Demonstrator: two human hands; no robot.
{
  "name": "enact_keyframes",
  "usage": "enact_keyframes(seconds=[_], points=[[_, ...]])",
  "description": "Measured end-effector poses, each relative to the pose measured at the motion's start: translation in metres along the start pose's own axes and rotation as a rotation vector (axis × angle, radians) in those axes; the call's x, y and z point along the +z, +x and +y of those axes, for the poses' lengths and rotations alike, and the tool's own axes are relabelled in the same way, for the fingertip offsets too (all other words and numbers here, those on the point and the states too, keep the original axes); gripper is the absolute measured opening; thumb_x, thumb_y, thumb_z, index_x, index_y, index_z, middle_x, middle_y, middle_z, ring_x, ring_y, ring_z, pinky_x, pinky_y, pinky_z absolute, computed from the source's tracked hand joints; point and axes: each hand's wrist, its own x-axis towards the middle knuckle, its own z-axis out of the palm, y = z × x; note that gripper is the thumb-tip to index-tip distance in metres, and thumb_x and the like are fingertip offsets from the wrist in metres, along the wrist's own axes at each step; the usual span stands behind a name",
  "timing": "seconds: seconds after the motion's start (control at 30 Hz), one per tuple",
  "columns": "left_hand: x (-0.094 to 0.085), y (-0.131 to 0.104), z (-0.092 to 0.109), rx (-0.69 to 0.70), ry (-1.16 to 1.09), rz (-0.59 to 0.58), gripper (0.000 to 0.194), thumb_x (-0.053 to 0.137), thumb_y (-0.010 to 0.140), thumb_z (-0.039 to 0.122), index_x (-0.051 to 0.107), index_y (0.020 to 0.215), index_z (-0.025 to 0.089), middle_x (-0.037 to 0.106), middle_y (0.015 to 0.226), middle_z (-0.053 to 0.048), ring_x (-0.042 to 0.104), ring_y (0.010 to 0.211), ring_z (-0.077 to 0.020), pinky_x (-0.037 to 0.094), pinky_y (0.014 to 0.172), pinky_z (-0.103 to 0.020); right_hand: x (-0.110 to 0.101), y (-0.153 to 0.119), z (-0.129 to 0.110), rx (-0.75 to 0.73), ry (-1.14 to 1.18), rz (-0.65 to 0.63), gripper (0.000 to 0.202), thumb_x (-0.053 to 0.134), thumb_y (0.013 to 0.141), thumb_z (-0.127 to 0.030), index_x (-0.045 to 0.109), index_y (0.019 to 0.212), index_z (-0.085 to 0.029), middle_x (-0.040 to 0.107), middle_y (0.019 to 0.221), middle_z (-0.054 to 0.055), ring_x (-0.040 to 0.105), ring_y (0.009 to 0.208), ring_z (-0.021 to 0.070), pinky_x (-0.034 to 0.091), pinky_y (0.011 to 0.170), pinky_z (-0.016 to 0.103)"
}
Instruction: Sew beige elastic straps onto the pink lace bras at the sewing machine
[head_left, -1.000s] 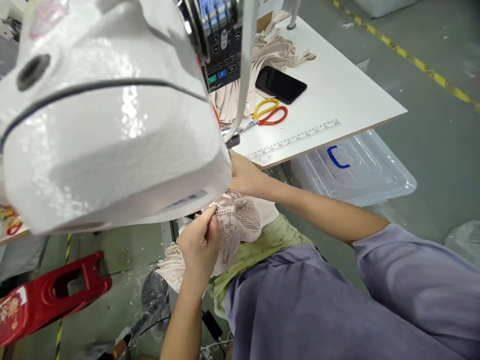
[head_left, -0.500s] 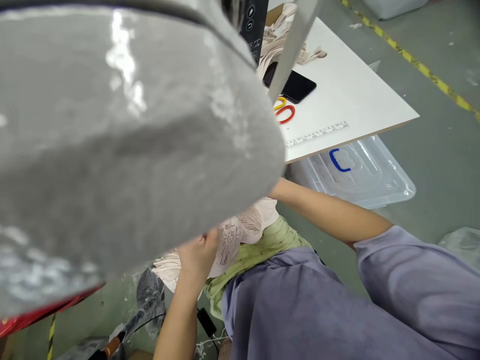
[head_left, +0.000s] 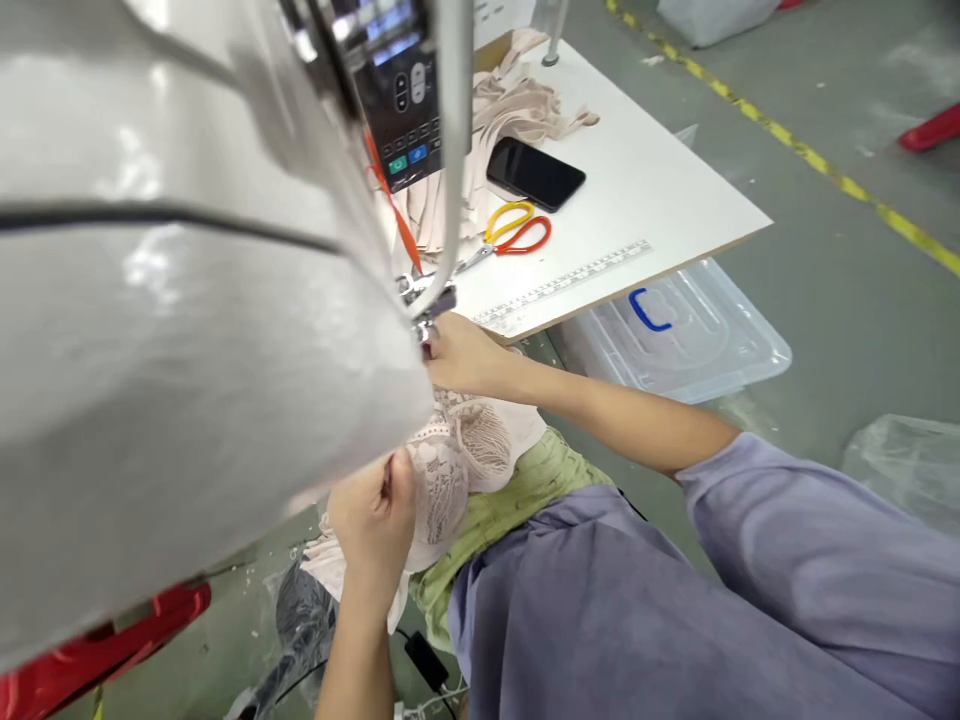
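Note:
A pale pink lace bra (head_left: 439, 490) drapes over my lap, its lace cups facing up. My left hand (head_left: 375, 505) is closed at the bra's left side, thumb on top and fingers curled in; the machine head hides part of it. My right hand (head_left: 469, 355) is closed by the sewing machine's presser foot (head_left: 426, 330), over the bra's upper edge. Its fingertips are partly hidden behind the machine. The large, blurred whitish sewing machine head (head_left: 187, 400) covers the left of the view and hides much of the stitching area.
On the white table (head_left: 675, 200) lie scissors (head_left: 517, 232), a phone (head_left: 535, 173), a clear ruler (head_left: 577, 280) and beige fabric strips (head_left: 517, 105). A control panel (head_left: 405, 110) stands behind the needle area. Below the table is a lidded plastic box (head_left: 675, 330). A green cloth (head_left: 517, 480) covers my waist.
The view has shifted, so the machine head covers less and the table things sit further left. My right hand, hidden before, now shows by the presser foot. My left hand remains on the bra.

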Motion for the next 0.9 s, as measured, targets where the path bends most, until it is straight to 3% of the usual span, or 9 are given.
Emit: enact_keyframes(seconds=[0.1, 0.33, 0.6, 0.9], points=[[0.003, -0.002, -0.001, -0.058, 0.053, 0.086, 0.024, 0.064, 0.089, 0.036, 0.072, 0.106, 0.021, 0.071, 0.073, 0.0, 0.058, 0.054, -0.0118, 0.04, 0.051, -0.023, 0.002, -0.001, 0.003, -0.024, -0.021, 0.086, 0.011, 0.06, 0.078, -0.015, 0.057, 0.087, -0.018, 0.061, 0.103, 0.006, 0.057, 0.096, 0.0197, 0.044, 0.08, 0.03], [0.006, -0.003, -0.002, -0.128, -0.01, 0.168, 0.017, 0.067, 0.087, 0.034, 0.062, 0.094, 0.02, 0.059, 0.069, 0.003, 0.057, 0.058, -0.0108, 0.04, 0.052, -0.022, 0.005, -0.002, 0.004, -0.035, -0.035, 0.112, 0.002, 0.059, 0.083, -0.02, 0.058, 0.084, -0.019, 0.059, 0.095, 0.004, 0.058, 0.092, 0.0182, 0.042, 0.076, 0.028], [0.01, -0.001, 0.001, -0.163, -0.028, 0.145, 0.017, 0.065, 0.089, 0.035, 0.06, 0.094, 0.019, 0.053, 0.064, 0.005, 0.051, 0.055, -0.0097, 0.041, 0.055, -0.022, 0.003, -0.004, 0.003, -0.032, -0.04, 0.116, 0.004, 0.061, 0.084, -0.019, 0.057, 0.084, -0.019, 0.059, 0.094, 0.004, 0.055, 0.083, 0.0164, 0.041, 0.073, 0.028], [0.015, 0.004, 0.004, -0.195, -0.063, 0.13, 0.021, 0.068, 0.086, 0.038, 0.063, 0.092, 0.019, 0.057, 0.063, 0.004, 0.055, 0.056, -0.01, 0.044, 0.058, -0.022, -0.002, -0.005, 0.001, -0.014, -0.001, 0.116, 0.008, 0.06, 0.08, -0.017, 0.053, 0.081, -0.019, 0.055, 0.094, 0.003, 0.053, 0.081, 0.0158, 0.039, 0.071, 0.028]])
